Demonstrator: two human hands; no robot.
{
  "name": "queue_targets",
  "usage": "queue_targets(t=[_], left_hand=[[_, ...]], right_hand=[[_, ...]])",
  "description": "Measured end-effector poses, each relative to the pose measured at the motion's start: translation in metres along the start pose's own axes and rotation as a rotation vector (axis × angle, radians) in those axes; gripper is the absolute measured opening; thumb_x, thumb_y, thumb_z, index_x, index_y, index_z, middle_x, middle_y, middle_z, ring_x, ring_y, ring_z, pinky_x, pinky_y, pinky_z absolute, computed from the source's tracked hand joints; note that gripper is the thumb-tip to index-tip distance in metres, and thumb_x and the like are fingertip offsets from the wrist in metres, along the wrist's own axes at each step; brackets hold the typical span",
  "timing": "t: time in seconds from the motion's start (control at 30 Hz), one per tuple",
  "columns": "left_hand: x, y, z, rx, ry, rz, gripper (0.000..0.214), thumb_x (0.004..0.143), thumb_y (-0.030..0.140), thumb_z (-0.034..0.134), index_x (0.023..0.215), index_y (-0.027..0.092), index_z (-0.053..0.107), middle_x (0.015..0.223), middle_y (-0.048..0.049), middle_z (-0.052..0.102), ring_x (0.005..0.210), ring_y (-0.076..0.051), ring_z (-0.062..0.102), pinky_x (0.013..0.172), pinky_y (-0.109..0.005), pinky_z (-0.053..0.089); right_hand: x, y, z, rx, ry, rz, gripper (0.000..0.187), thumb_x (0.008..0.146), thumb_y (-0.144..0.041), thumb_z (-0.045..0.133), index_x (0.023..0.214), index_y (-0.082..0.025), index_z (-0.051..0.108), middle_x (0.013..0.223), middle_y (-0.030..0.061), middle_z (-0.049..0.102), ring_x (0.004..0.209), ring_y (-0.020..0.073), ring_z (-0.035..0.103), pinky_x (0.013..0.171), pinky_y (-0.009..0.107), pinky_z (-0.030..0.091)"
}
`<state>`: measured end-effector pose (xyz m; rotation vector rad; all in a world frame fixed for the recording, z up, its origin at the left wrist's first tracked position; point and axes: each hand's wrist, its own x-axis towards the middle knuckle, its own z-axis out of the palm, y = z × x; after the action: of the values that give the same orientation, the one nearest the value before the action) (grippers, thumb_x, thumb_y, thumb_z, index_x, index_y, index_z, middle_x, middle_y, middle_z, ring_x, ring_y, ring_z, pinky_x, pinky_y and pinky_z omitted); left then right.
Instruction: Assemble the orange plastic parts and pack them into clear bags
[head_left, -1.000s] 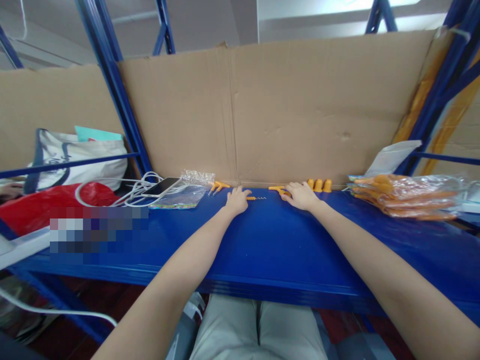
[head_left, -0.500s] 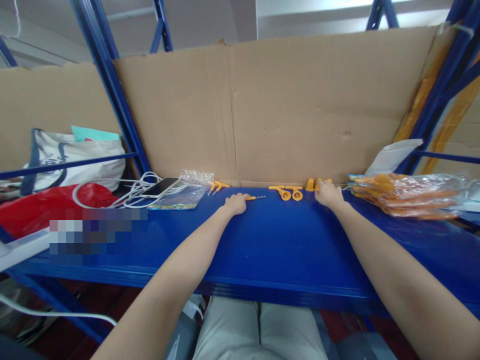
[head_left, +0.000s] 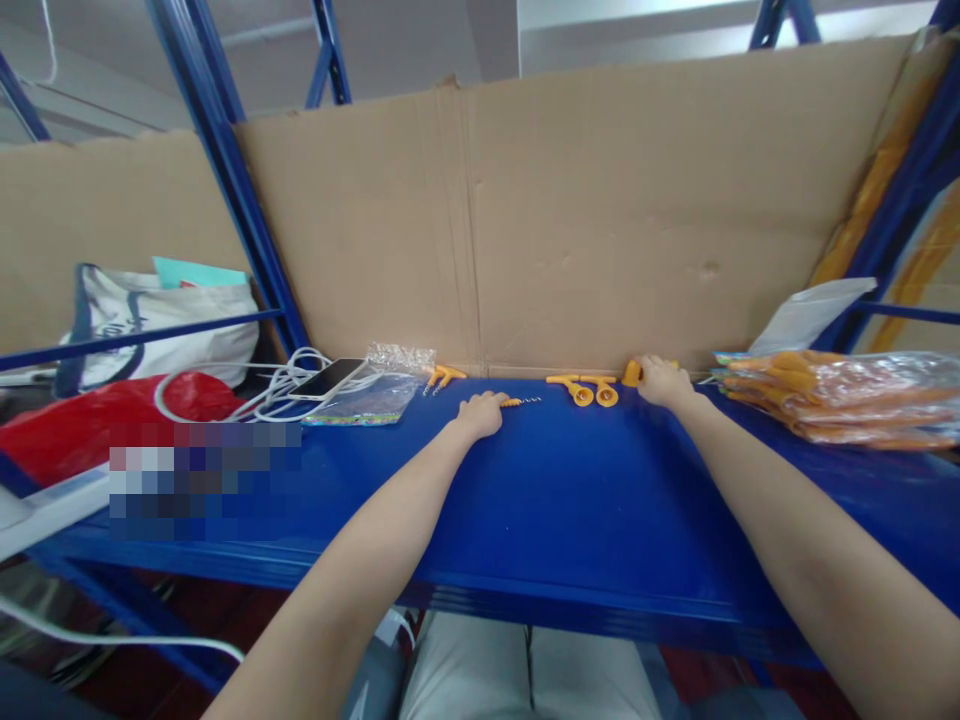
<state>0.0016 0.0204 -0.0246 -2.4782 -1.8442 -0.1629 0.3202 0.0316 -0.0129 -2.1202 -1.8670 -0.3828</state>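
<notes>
My left hand (head_left: 480,412) rests knuckles-up on the blue shelf (head_left: 570,500), fingers curled around the orange end of a small corkscrew (head_left: 523,402) whose metal spiral sticks out to the right. My right hand (head_left: 660,380) is at the back of the shelf, fingers closed over small orange caps (head_left: 632,373) by the cardboard wall. Two orange T-shaped handles (head_left: 583,388) lie between the hands. Another orange handle piece (head_left: 444,376) lies left of my left hand.
A clear plastic bag (head_left: 373,392), a phone (head_left: 328,377) and white cables (head_left: 262,385) lie at the left. A red bag (head_left: 97,425) and a white tote (head_left: 161,320) sit further left. Packs of orange parts in plastic (head_left: 847,395) are stacked on the right. Cardboard (head_left: 600,220) backs the shelf.
My right hand left the T-shaped handles in the middle and moved right to the orange caps at the back. My left hand stayed on the corkscrew.
</notes>
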Motion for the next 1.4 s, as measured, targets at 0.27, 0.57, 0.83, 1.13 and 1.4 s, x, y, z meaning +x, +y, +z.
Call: queue_targets(t=[0.27,0.57,0.83,1.13,1.4], left_hand=[[0.000,0.000,0.000,-0.013,-0.001,0.004,0.052,0.086,0.013,0.033,0.134,0.029,0.049,0.135,-0.0086,0.053,0.120,-0.030,0.052,0.095,-0.050,0.045],[0.000,0.001,0.000,-0.018,-0.003,0.002,0.052,0.087,0.014,0.033,0.134,0.029,0.049,0.136,-0.0087,0.052,0.120,-0.030,0.052,0.095,-0.050,0.044],[0.001,0.002,0.002,0.001,0.003,-0.012,0.052,0.087,0.013,0.033,0.132,0.031,0.049,0.137,-0.0082,0.052,0.122,-0.030,0.050,0.099,-0.058,0.038],[-0.005,0.005,-0.006,-0.029,0.075,-0.061,0.045,0.088,0.020,0.040,0.131,0.025,0.049,0.139,-0.0100,0.047,0.127,-0.027,0.046,0.100,-0.045,0.042],[0.001,-0.002,-0.008,-0.101,0.071,-0.118,0.046,0.084,0.030,0.049,0.128,0.021,0.055,0.130,-0.0113,0.057,0.116,-0.024,0.058,0.096,-0.030,0.045]], right_hand=[[0.021,-0.008,0.008,0.000,-0.019,0.012,0.056,0.080,-0.016,0.045,0.136,-0.017,0.047,0.142,0.0154,0.044,0.125,0.0306,0.045,0.100,0.051,0.037],[0.017,-0.021,0.004,-0.053,-0.002,0.068,0.042,0.082,-0.016,0.042,0.122,-0.010,0.056,0.127,0.0200,0.052,0.118,0.0309,0.050,0.093,0.045,0.041],[0.014,-0.018,0.010,0.052,0.028,0.111,0.032,0.082,-0.015,0.044,0.110,-0.015,0.059,0.122,0.0168,0.053,0.105,0.0256,0.058,0.086,0.038,0.045],[0.024,-0.002,0.023,0.187,-0.107,0.189,0.036,0.077,-0.025,0.063,0.111,-0.014,0.059,0.093,0.0095,0.066,0.090,0.0231,0.063,0.076,0.034,0.050],[0.012,0.008,0.008,0.193,-0.301,0.109,0.025,0.084,-0.035,0.059,0.086,-0.010,0.066,0.078,0.0136,0.066,0.071,0.0248,0.065,0.064,0.034,0.049]])
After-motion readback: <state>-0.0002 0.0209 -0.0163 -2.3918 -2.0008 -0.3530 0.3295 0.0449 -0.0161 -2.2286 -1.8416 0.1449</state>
